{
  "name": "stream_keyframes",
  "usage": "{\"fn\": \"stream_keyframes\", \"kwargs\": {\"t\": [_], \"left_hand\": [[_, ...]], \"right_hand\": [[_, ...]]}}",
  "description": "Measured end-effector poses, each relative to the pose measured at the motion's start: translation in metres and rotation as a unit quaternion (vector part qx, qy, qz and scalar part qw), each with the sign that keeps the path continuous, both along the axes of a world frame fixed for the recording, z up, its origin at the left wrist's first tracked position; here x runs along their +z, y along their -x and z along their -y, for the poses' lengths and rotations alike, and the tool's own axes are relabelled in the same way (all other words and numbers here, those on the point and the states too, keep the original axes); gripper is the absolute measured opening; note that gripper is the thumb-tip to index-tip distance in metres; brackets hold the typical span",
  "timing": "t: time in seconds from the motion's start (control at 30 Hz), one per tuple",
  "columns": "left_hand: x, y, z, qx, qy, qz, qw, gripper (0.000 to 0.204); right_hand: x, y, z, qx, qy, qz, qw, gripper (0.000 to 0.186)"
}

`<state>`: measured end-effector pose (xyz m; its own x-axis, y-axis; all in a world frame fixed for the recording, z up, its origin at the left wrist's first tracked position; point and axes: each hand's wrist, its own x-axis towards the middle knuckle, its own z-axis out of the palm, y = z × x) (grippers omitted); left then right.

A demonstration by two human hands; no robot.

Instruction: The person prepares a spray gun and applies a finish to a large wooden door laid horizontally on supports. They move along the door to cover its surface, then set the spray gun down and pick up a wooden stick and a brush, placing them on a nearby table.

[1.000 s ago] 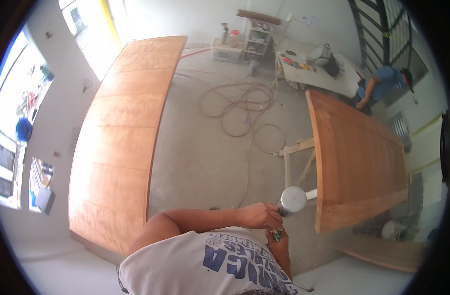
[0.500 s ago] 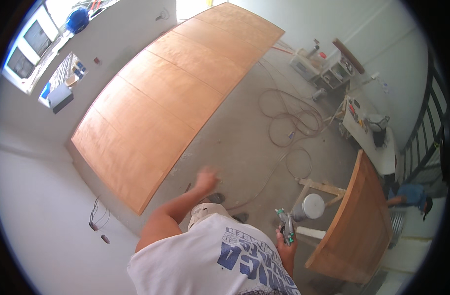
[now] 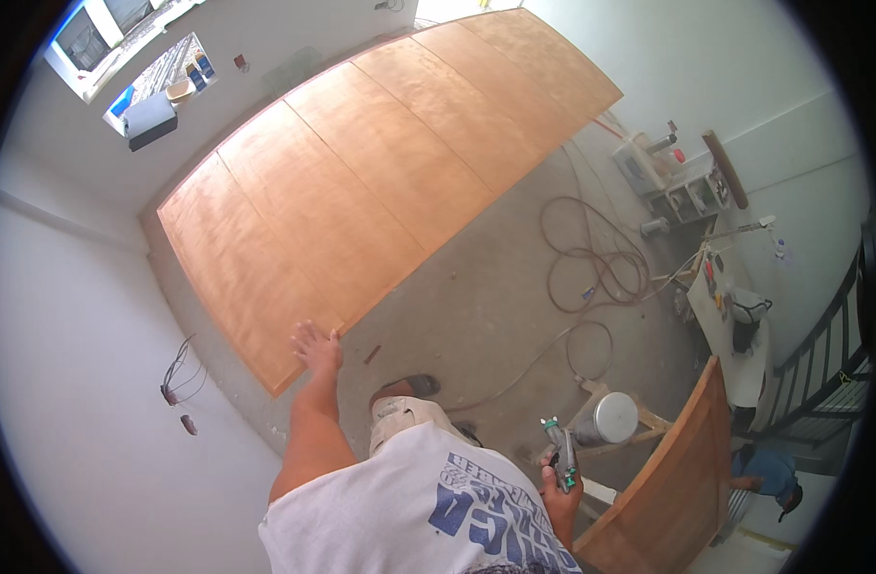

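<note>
My left hand (image 3: pixel 317 346) lies flat with fingers spread on the near corner of a long, glossy orange-brown wooden panel (image 3: pixel 361 172). Its palm rests by the panel's right edge. Down at my right side, my right hand (image 3: pixel 558 493) grips a spray gun (image 3: pixel 561 454) with green fittings. A round grey metal cup (image 3: pixel 614 419) adjoins the gun; whether the two are joined I cannot tell.
A second wooden panel (image 3: pixel 663 478) leans at the lower right, near a person in blue (image 3: pixel 768 475). A coiled hose (image 3: pixel 596 253) lies on the concrete floor. Beyond it stand a cluttered table (image 3: pixel 720 316) and a shelf (image 3: pixel 687 196). Wires (image 3: pixel 175 373) poke from the left wall.
My left hand has moved left from above the floor onto the panel's near corner. My right hand keeps hold of the spray gun. The view has shifted.
</note>
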<state>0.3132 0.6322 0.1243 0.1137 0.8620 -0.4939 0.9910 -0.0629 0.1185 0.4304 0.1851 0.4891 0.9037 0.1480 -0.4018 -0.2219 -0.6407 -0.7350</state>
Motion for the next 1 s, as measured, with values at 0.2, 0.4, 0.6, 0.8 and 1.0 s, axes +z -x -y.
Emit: {"fn": "stream_keyframes", "kwargs": {"t": [0.2,0.4,0.6,0.8,1.0], "left_hand": [[-0.006,0.023,0.001,-0.054,-0.027,0.010,0.998,0.077],[-0.002,0.031,-0.002,-0.053,0.000,-0.005,0.999,0.074],[0.004,0.023,0.009,-0.017,-0.010,0.017,1.000,0.072],[-0.025,0.017,0.013,-0.057,-0.054,0.015,0.997,0.071],[0.004,-0.007,0.005,-0.028,-0.009,-0.053,0.998,0.071]], "right_hand": [[-0.003,-0.005,-0.020,0.009,-0.007,0.012,1.000,0.057],[0.004,-0.007,-0.029,-0.001,-0.014,0.006,1.000,0.056],[0.003,-0.007,-0.023,-0.018,-0.026,0.018,0.999,0.055],[-0.004,-0.003,-0.007,-0.047,-0.029,0.031,0.998,0.052],[0.001,0.003,-0.012,-0.095,-0.033,0.023,0.995,0.053]]}}
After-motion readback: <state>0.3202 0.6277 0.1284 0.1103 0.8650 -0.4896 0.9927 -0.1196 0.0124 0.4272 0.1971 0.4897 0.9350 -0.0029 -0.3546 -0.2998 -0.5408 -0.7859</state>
